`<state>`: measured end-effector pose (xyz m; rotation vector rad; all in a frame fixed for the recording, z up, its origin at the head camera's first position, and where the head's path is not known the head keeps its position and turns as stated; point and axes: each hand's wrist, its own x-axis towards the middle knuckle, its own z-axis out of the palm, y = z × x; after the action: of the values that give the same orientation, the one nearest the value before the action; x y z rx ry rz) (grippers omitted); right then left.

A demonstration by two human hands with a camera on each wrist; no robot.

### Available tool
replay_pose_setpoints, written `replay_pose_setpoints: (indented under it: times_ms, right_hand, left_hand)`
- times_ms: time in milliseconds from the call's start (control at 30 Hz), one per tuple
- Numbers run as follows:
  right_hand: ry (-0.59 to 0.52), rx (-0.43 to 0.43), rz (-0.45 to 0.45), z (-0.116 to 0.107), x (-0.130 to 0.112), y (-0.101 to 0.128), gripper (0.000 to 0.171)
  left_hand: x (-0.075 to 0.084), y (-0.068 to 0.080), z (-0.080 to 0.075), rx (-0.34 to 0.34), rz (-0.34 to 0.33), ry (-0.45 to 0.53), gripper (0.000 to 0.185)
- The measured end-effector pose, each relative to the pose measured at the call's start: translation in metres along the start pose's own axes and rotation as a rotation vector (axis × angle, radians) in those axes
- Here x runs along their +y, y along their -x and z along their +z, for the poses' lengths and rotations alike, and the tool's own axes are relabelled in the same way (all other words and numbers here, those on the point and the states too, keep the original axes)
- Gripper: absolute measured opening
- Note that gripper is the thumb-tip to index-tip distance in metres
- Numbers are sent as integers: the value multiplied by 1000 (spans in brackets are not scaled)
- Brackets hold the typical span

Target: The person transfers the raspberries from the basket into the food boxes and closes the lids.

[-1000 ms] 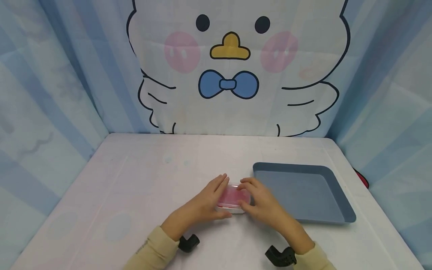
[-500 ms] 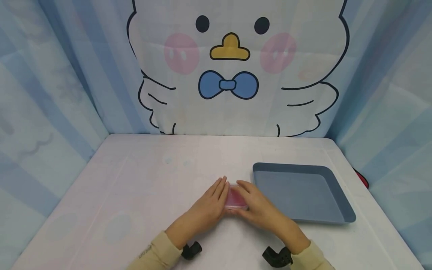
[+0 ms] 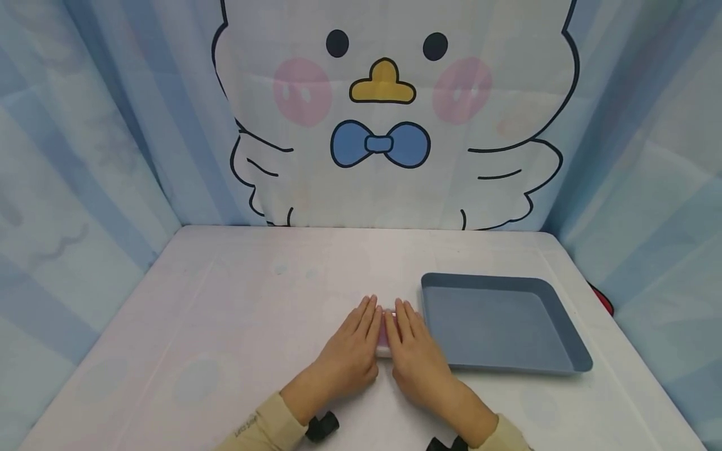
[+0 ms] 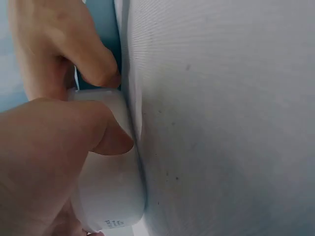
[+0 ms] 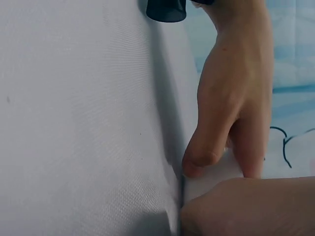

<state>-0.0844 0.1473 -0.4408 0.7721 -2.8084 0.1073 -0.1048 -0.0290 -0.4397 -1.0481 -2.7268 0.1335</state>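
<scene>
Two hands lie flat side by side on a small box point(image 3: 385, 332) at the table's point(image 3: 225, 326) near centre. Left hand point(image 3: 351, 347) covers its left half, fingers straight, thumb against the white side wall. Right hand point(image 3: 416, 357) covers the right half, fingers extended, thumb at the wall. Only a pink strip of lid shows between them. Blue tray point(image 3: 502, 322) just right of the box.

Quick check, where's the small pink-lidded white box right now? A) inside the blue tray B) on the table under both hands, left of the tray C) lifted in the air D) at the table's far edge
B: the small pink-lidded white box lies on the white table, both hands flat over it, the left hand and right hand, beside the empty blue rectangular tray.
</scene>
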Motion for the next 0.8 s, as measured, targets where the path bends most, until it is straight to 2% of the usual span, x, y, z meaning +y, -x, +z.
replay_pose_setpoints:
  times_ms: [167, 433, 633, 800]
  right_hand:
    - [80, 12, 16, 6, -6, -1, 64]
    - [87, 47, 7, 6, -7, 1, 70]
    - [62, 21, 11, 3, -8, -1, 73]
    - [40, 8, 26, -1, -11, -5, 81]
  left_hand:
    - [2, 2, 0, -20, -32, 40, 82]
    - [14, -2, -6, -102, -94, 20, 83]
    - [20, -3, -5, -75, -125, 50, 82]
    - [20, -2, -2, -52, -109, 66, 74]
